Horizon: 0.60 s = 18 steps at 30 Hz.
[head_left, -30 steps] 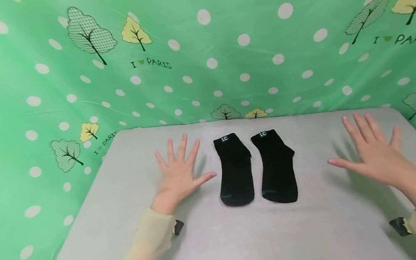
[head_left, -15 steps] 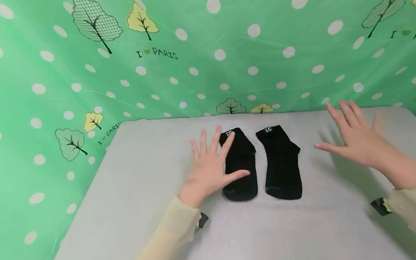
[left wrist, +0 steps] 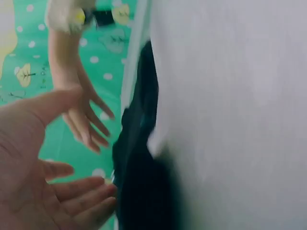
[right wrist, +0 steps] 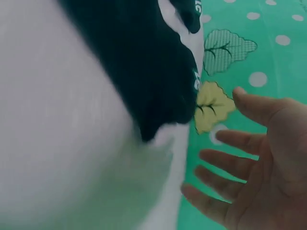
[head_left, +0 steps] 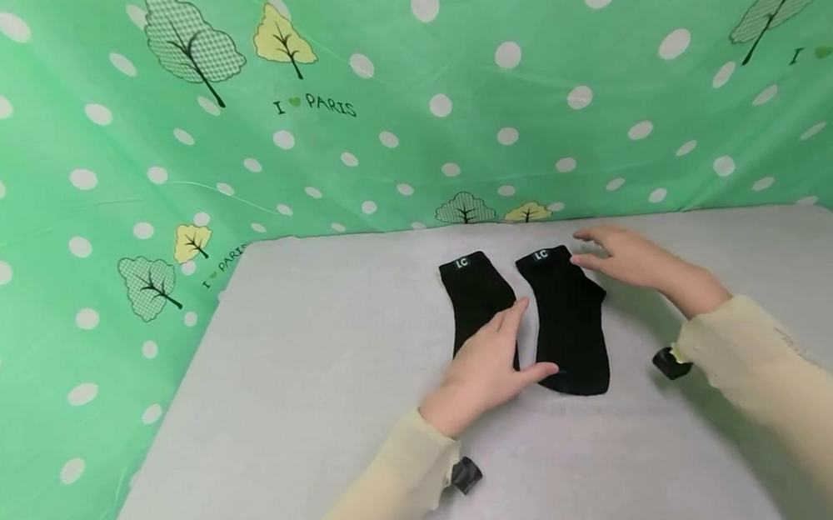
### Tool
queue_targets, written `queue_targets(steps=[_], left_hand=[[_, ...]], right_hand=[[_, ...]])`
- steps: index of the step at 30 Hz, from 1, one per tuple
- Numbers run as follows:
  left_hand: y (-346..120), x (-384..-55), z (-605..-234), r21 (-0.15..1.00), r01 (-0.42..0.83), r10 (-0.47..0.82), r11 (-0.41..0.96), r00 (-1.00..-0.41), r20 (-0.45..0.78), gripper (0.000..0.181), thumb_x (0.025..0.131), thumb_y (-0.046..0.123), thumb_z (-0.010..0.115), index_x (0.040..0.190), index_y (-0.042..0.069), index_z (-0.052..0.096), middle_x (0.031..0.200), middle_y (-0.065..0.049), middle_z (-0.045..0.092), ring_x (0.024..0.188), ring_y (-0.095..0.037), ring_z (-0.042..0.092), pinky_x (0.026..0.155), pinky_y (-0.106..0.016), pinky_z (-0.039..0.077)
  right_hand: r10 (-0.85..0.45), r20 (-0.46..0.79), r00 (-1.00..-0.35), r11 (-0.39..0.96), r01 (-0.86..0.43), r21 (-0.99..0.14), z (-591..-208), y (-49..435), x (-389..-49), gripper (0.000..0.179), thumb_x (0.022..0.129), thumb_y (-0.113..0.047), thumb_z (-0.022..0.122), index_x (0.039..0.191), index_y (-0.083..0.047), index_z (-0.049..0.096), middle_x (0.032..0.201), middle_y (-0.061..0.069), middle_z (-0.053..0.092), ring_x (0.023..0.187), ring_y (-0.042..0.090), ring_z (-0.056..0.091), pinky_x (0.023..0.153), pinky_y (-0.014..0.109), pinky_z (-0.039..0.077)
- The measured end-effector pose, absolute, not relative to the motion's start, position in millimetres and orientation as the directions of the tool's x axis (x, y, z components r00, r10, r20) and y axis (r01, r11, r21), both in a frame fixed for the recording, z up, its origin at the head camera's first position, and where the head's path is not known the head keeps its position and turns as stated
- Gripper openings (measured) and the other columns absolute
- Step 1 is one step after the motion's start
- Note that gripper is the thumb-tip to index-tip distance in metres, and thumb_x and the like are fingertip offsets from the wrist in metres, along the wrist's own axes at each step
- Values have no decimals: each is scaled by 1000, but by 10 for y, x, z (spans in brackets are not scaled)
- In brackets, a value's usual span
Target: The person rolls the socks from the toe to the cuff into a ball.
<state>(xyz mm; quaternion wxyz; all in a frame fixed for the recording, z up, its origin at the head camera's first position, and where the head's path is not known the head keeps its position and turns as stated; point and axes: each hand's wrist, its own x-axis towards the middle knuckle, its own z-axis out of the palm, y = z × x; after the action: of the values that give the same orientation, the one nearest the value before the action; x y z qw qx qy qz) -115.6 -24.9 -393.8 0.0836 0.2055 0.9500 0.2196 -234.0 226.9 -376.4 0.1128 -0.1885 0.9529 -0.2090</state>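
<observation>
Two black ankle socks with white LC labels at their cuffs lie flat, side by side. My left hand (head_left: 483, 369) is over the lower part of the left sock (head_left: 476, 292) and hides its toe. Its fingers are extended, and its thumb points across to the toe of the right sock (head_left: 570, 329). At the cuff of that right sock, my right hand (head_left: 631, 259) reaches in from the right with fingers loosely bent and parted. In the right wrist view the fingers (right wrist: 230, 163) are spread with nothing between them. Neither hand holds anything.
A light grey cloth covers the table (head_left: 304, 346). Behind it and at the left hangs a green curtain (head_left: 371, 97) with white dots and printed trees. Small black devices (head_left: 466, 474) are worn at both wrists.
Both hands have come inward from the sides to the socks, the left moving right and the right moving left. The socks lie as before; the head view has shifted slightly.
</observation>
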Motion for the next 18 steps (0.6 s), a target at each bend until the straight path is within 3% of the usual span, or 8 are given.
queue_targets(steps=[4,7,10,13,15,18], left_hand=[[-158,-1140,-3994,500,271,369,822,-924,-105,79,90,45,71,153,13,35,150,-9,48,130,-23,56,105,-35,49],[-115,-1143,-4034,512,218,320,831,-940,-121,70,88,40,75,145,12,45,139,-8,55,114,-22,63,96,-32,53],[-54,-1145,-4082,497,177,283,849,-948,-146,63,87,40,77,137,13,51,114,-4,66,88,-17,67,75,-28,55],[28,-1137,-4119,408,195,273,892,-951,-143,55,87,43,76,128,13,55,92,-4,70,68,-16,66,56,-26,50],[77,-1132,-4138,356,224,283,907,-952,-121,52,88,42,75,126,13,55,84,-4,72,62,-17,67,49,-25,47],[91,-1135,-4145,377,237,296,896,-949,-105,47,89,35,75,126,14,53,80,1,70,59,-13,64,48,-23,45]], right_hand=[[-363,-186,-913,827,-224,-515,-3865,2141,-2432,57,105,-29,48,143,13,40,134,37,52,118,50,55,99,61,45],[-315,-215,-924,816,-148,-559,-3904,2048,-2489,55,105,-26,47,142,14,41,134,39,52,107,46,60,94,57,47],[-268,-250,-930,804,-73,-591,-3919,1985,-2514,55,104,-26,46,141,15,42,137,39,48,111,47,57,96,57,46],[-237,-275,-932,777,-12,-630,-3918,1966,-2510,55,103,-25,49,140,14,40,139,39,44,120,49,50,100,56,44],[-224,-281,-933,742,23,-670,-3897,1958,-2490,55,102,-25,52,140,12,38,130,34,49,109,43,54,92,51,47],[-234,-278,-932,665,55,-745,-3828,1941,-2452,54,100,-23,55,140,8,34,97,15,56,79,22,54,73,35,46]])
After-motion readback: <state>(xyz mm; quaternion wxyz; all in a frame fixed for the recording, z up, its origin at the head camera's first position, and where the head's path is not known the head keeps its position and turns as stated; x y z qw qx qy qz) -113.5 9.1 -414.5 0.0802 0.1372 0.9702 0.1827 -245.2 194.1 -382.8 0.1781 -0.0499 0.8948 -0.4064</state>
